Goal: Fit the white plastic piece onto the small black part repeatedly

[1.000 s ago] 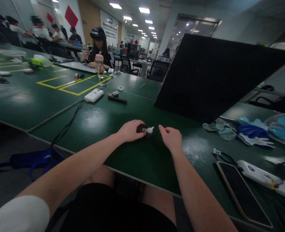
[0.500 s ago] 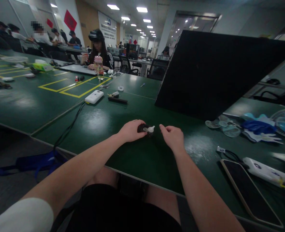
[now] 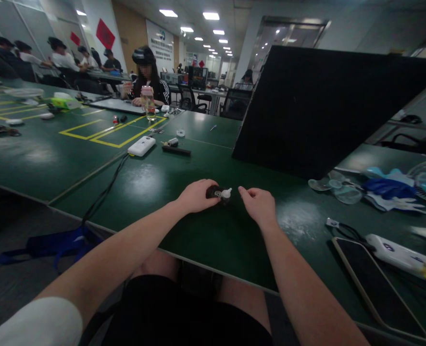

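Observation:
My left hand point(image 3: 197, 196) is closed round a small dark object point(image 3: 210, 192) low over the green table point(image 3: 213, 235). A greyish ring-like part shows at the object's right end, beside a small white nozzle-shaped piece point(image 3: 226, 193) whose tip points up and right. My fingers hide much of the dark object, so its kind is unclear. Just right of the white piece, and apart from it, is my right hand point(image 3: 258, 204). Its thumb and forefinger are pinched together, and I cannot make out what, if anything, is between them.
A large black panel point(image 3: 314, 110) leans at the right rear. Beyond my right arm lie a fan blade point(image 3: 337, 186), blue-and-white gloves point(image 3: 389, 192), a phone point(image 3: 377, 283) and a white power bank point(image 3: 402, 254). Ahead are another white power bank point(image 3: 142, 146) and a black bar point(image 3: 176, 150). A person point(image 3: 150, 86) sits opposite.
The view has shifted very slightly. Both hands keep the same pose, and the white piece stays beside the dark object in my left hand.

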Demonstrator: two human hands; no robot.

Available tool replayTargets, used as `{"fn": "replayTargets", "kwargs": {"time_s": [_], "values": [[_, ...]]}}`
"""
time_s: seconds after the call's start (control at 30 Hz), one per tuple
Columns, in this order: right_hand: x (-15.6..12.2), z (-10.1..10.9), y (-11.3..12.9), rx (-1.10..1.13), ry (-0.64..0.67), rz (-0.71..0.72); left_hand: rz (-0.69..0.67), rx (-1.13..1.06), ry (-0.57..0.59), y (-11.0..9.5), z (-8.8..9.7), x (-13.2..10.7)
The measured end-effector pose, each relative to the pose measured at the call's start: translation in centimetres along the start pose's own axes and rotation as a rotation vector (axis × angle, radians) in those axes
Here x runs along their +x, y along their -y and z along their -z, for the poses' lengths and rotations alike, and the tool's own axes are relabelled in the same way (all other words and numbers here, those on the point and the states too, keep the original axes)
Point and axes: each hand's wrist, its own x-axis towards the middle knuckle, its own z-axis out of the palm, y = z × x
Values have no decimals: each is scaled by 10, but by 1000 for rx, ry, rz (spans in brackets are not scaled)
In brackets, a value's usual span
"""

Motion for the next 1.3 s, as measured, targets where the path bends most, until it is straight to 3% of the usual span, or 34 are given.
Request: {"fn": "replayTargets", "kwargs": {"time_s": [0.8,1.0,1.17,1.23,1.3], "values": [[0,1,2,-27,-8,11,16,-2,17,0,3,0],[3,2,1,-20,24,-5,18,-27,-33,7,4,1],[4,4,-2,-12,47,-25,150,15,-144,39,40,-16],[5,3,-4,19,82,-27,200,130,-156,56,64,-30],[6,1,-6,33,98,-32,161,339,-143,72,87,-43]]}}
